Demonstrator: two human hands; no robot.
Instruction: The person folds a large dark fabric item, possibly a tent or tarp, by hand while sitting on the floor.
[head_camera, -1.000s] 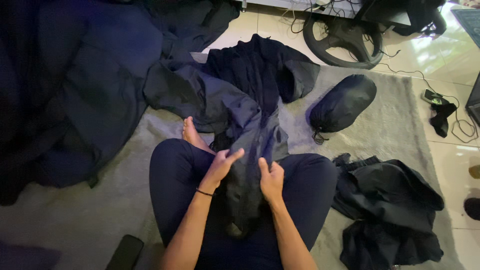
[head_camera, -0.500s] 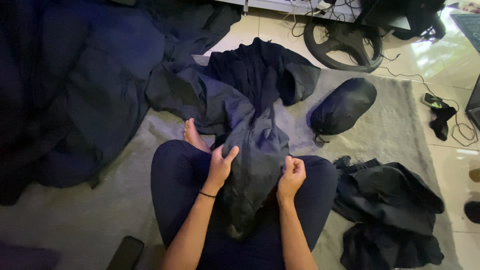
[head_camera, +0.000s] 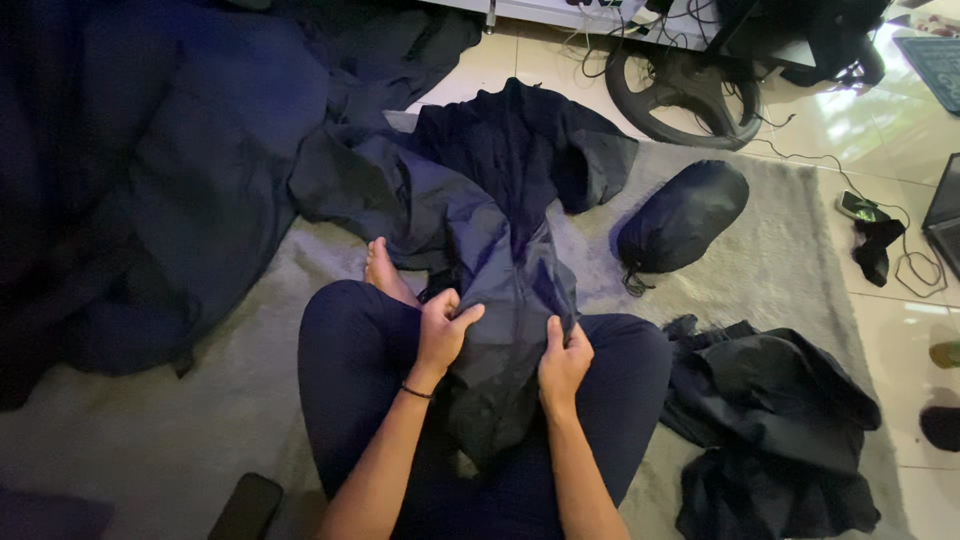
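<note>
I sit cross-legged on a grey rug (head_camera: 780, 250) with a dark thin jacket (head_camera: 500, 230) stretched from my lap out over the floor ahead. My left hand (head_camera: 443, 330) pinches a fold of the jacket on the left side of my lap. My right hand (head_camera: 563, 362) clutches the fabric a little to the right, fingers curled into it. The two hands sit close together with a bunched ridge of cloth between them. A thin dark band circles my left wrist. My bare foot (head_camera: 385, 272) shows just left of the jacket.
A big heap of dark blue cloth (head_camera: 150, 180) fills the left. A stuffed dark drawstring pouch (head_camera: 682, 215) lies on the rug to the right, and another crumpled black garment (head_camera: 780, 420) near my right knee. A steering wheel (head_camera: 685, 85), cables and a phone (head_camera: 246, 508) lie around.
My right hand has moved back inward toward the left hand, gathering the jacket fabric into a narrower bunch on my lap. The left hand has kept its grip.
</note>
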